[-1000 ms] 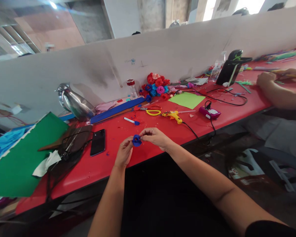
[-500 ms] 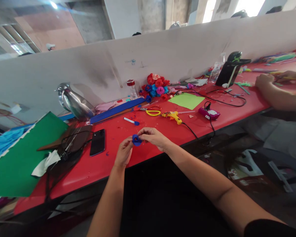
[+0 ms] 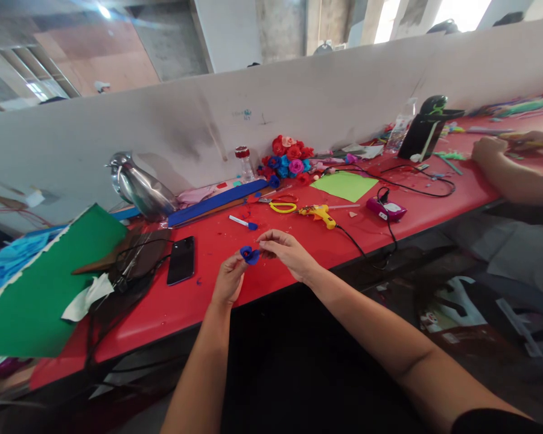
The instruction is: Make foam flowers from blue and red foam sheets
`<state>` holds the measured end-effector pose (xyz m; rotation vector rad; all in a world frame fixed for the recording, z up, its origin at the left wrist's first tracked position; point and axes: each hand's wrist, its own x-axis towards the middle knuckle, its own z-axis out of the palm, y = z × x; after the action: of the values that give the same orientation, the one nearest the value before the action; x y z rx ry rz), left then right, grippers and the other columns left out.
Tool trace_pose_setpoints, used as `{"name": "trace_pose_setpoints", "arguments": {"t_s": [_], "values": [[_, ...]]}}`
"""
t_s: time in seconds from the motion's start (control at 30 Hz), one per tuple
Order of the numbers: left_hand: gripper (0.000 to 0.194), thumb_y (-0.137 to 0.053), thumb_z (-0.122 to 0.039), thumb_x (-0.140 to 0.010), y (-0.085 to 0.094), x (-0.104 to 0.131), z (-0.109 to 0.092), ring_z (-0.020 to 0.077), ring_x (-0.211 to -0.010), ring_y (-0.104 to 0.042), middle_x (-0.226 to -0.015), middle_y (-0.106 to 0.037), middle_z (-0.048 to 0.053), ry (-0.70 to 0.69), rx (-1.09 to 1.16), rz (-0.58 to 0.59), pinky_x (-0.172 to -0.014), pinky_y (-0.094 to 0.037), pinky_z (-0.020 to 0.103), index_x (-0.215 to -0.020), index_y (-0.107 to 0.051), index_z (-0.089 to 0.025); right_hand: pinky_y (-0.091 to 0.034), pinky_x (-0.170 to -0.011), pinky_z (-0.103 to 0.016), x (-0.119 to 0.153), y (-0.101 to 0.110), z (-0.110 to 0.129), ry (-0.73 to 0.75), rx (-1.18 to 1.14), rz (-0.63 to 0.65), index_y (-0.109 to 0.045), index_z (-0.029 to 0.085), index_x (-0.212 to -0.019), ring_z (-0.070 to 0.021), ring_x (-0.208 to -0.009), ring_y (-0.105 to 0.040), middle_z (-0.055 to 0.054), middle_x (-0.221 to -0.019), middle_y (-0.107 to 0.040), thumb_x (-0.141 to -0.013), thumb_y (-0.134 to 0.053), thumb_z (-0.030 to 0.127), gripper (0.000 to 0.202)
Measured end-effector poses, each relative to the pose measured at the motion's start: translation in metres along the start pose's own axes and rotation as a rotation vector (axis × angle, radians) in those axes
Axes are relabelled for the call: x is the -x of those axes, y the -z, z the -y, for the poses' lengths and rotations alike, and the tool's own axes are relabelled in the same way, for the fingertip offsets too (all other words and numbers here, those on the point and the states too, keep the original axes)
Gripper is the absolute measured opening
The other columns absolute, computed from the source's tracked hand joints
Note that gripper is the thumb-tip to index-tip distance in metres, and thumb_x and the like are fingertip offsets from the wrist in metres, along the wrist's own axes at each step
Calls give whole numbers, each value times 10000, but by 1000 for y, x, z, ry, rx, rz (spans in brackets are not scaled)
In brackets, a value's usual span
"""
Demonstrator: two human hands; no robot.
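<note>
My left hand (image 3: 228,280) pinches a small blue paper flower (image 3: 249,254) just above the front of the red table (image 3: 235,283). My right hand (image 3: 287,253) is right beside it, fingertips closed at the flower's right edge. Behind my hands lie a yellow glue gun (image 3: 317,214), yellow-handled scissors (image 3: 281,207) and a blue-capped marker (image 3: 243,223). A black phone (image 3: 181,260) lies flat to the left of my left hand.
A heap of finished red, blue and pink paper flowers (image 3: 287,158) sits against the white partition. A metal kettle (image 3: 140,188), green sheet (image 3: 40,283), blue strip (image 3: 217,200) and light green paper (image 3: 344,185) lie around. Another person's hands (image 3: 491,147) work at the far right.
My right fingers have eased slightly off the blue flower, which now shows more clearly at my left fingertips. Both hands stay in about the same place.
</note>
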<state>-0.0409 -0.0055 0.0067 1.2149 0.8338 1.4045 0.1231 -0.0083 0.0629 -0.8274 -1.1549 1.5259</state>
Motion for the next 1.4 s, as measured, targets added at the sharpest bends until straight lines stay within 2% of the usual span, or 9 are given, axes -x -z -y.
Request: {"name": "trace_pose_setpoints", "arguments": {"t_s": [0.13,0.27,0.47,0.63,0.77,0.87,0.97,1.23,1.4], "values": [[186,-800,-369,-622,1,0,0,159,-814,-596,-798,-696,13,-13,-19,16,-877,-413,337,-752,-748,-246,-437,-651,-247,2,-1,-6,37,54,1,-583,198,-810,-96,-647,-566,28,-708,-602,-698,-661,295,167],[168,-801,-343,-619,2,-1,1,158,-805,-579,-773,-666,11,-59,-71,-19,-841,-422,317,-726,-740,-229,-433,-665,-253,-2,0,-11,87,68,-25,-583,192,-826,-96,-654,-548,30,-719,-586,-658,-663,264,199],[190,-795,-364,-618,1,-2,1,157,-781,-558,-750,-638,10,-107,-135,-83,-809,-422,310,-706,-725,-211,-434,-675,-269,0,2,-9,216,127,-194,-575,199,-798,-117,-670,-539,11,-741,-587,-693,-595,287,139],[166,-793,-349,-618,1,-3,4,167,-812,-558,-753,-630,16,-162,-190,-147,-818,-419,312,-700,-727,-221,-415,-677,-295,10,2,-4,365,458,-202,-619,209,-752,-151,-691,-520,-21,-738,-611,-748,-562,258,76],[167,-794,-351,-614,2,-4,5,166,-793,-551,-763,-632,29,-167,-217,-151,-776,-430,307,-701,-735,-222,-382,-861,-370,11,2,1,441,717,-155,-662,237,-760,-190,-812,-544,-24,-783,-642,-748,-604,235,59],[148,-793,-336,-618,3,-3,7,162,-795,-551,-769,-632,30,-178,-226,-139,-772,-433,300,-692,-735,-222,-320,-955,-411,9,1,3,448,782,-154,-672,247,-740,-197,-834,-564,-12,-789,-666,-740,-621,209,64],[113,-783,-313,-638,5,-3,10,156,-807,-551,-779,-633,29,-183,-225,-126,-781,-434,293,-693,-736,-226,-317,-952,-407,7,2,3,441,804,-151,-667,238,-697,-190,-808,-565,-10,-771,-674,-737,-621,194,75],[91,-757,-312,-676,6,-2,10,177,-837,-546,-805,-629,38,-168,-248,-80,-804,-439,313,-728,-749,-237,-381,-815,-337,-2,9,6,346,774,-33,-686,220,-649,-158,-742,-543,-6,-734,-669,-721,-618,177,107],[83,-760,-312,-668,7,-2,11,177,-826,-547,-793,-628,34,-168,-248,-88,-799,-443,313,-701,-745,-238,-405,-674,-281,-11,12,9,196,601,55,-705,191,-662,-132,-661,-539,-4,-695,-656,-705,-628,197,89]]}}
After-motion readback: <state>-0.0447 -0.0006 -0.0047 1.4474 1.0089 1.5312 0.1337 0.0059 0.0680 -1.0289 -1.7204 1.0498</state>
